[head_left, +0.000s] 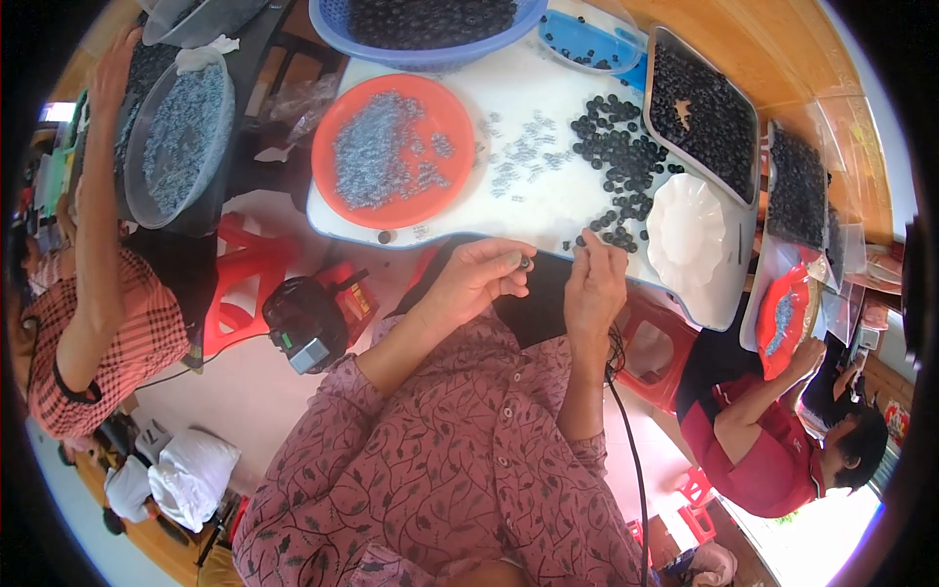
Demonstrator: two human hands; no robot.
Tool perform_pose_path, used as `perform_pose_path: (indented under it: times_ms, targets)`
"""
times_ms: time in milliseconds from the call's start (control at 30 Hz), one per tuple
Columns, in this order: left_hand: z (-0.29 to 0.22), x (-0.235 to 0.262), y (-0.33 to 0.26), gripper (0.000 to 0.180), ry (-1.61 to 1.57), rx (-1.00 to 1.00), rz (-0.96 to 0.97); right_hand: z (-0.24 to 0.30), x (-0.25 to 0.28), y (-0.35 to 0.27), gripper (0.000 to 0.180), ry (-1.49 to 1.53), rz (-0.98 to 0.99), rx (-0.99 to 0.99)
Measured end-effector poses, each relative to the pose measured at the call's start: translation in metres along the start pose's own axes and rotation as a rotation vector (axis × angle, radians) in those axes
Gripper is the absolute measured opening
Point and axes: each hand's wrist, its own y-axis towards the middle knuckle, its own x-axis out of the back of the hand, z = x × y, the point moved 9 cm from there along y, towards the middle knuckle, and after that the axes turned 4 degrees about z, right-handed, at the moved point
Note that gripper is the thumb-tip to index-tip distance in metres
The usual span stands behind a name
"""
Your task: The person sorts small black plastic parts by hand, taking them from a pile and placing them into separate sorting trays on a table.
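Observation:
My left hand (pixel 479 279) is closed in a pinch just off the near edge of the table, with a small dark round part (pixel 526 263) between thumb and fingertips. To its right, my right hand (pixel 598 284) pinches a small black round part (pixel 581 241) at the table edge. Beyond that hand, many loose black round parts (pixel 611 147) are spread over the white tabletop (pixel 548 210). Small silvery pieces (pixel 528 152) lie to their left. More of these fill much of an orange-red round tray (pixel 448 176). A white scalloped dish (pixel 687 230) sits right of the black parts.
A blue basket (pixel 430 56) of black parts, a clear-and-blue container (pixel 587 59) and a metal tray (pixel 657 112) line the far side. Co-workers sit at left (pixel 108 323) and right (pixel 763 440). A black cable (pixel 631 440) hangs beside my right arm.

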Motion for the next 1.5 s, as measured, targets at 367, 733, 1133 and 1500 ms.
perform_pose_path:
  times_ms: [367, 733, 1133, 1500]
  targets:
    - [0.000, -0.001, 0.000, 0.026, -0.020, -0.001, 0.002, 0.008, -0.010, -0.005, 0.016, -0.037, 0.058, 0.040]
    - [-0.001, -0.006, 0.000, 0.023, -0.070, -0.023, -0.009, -0.010, -0.024, -0.019, 0.010, 0.824, 0.150, -0.224]
    - [-0.008, -0.019, 0.000, 0.024, -0.011, -0.097, 0.011, 0.003, -0.030, -0.026, 0.011, 1.115, 0.215, -0.283]
    - [-0.012, -0.024, -0.004, 0.024, 0.093, -0.121, -0.017, 0.009, -0.023, -0.023, 0.012, 1.015, 0.193, -0.205]
